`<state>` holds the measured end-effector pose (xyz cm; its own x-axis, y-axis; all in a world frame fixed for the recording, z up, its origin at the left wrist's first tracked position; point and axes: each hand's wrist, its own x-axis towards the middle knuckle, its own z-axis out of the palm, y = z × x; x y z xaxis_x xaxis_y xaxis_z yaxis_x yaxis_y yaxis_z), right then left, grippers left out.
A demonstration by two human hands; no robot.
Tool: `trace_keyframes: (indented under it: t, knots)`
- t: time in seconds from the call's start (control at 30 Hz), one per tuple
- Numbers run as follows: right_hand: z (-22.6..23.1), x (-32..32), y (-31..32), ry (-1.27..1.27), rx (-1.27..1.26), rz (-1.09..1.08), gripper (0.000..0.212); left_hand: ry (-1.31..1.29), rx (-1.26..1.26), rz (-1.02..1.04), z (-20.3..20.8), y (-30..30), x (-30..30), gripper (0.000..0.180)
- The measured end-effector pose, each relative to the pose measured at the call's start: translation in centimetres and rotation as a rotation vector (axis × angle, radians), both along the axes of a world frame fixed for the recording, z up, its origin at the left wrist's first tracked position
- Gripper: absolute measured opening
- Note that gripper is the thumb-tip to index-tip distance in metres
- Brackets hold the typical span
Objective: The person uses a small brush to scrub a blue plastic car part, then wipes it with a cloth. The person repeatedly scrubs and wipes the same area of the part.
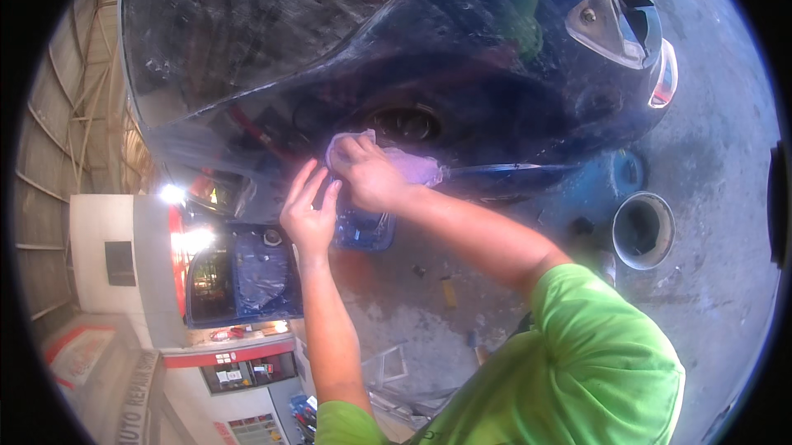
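A crumpled pale purple cloth [422, 167] is bunched under my right hand [371, 174], whose fingers curl over it and press it to the side of a dark blue car body [503, 111]. The cloth lies just below a round dark recess [406, 123] in that panel. Close by on the left, my left hand [309, 218] is raised with its fingers apart and nothing in it. Whether its fingertips touch the car, I cannot tell. Below both hands shows a shiny blue piece with rounded corners [367, 235], partly hidden by them.
The car's dusty dark window [247, 24] fills the upper left; its light opening [606, 28] is at the upper right. A bucket [670, 226] and a blue container [629, 171] stand on the floor at right. A blue car door [285, 280] is at left.
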<state>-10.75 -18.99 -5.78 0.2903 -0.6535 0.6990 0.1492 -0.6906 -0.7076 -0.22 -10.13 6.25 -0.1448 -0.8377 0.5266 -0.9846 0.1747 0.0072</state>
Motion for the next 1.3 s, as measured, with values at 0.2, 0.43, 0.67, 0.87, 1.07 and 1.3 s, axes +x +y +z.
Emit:
trace_keyframes:
  t: [0.2, 0.43, 0.67, 0.87, 1.07, 1.3]
  knots:
    - [1.3, 0.7, 0.5, 0.2, 0.091, -0.278, 0.057, 0.006, 0.08, 0.035, 0.1, -0.3, -0.2, 0.022]
    - [-1.4, -1.7, 0.9, -0.268, 0.276, -0.075, 0.024, -0.039, 0.122, 0.073, 0.1, -0.1, -0.7, 0.016]
    - [-8.3, -2.9, 3.2, -0.274, 0.513, -0.063, 0.036, 0.061, 0.025, 0.109, -0.6, 0.0, -0.8, 0.002]
    - [-5.8, 1.3, 2.4, -0.241, 0.308, -0.128, 0.027, 0.201, 0.021, 0.181, -0.8, 0.2, -0.5, 0.007]
    - [-5.2, -0.4, 2.0, 0.06, 0.686, -0.009, 0.02, 0.291, 0.041, 0.194, -0.7, 0.0, -0.8, 0.008]
    - [-2.4, 1.8, 1.0, -0.204, 0.254, -0.171, 0.037, 0.377, 0.031, 0.17, -0.8, -0.2, -1.3, 0.006]
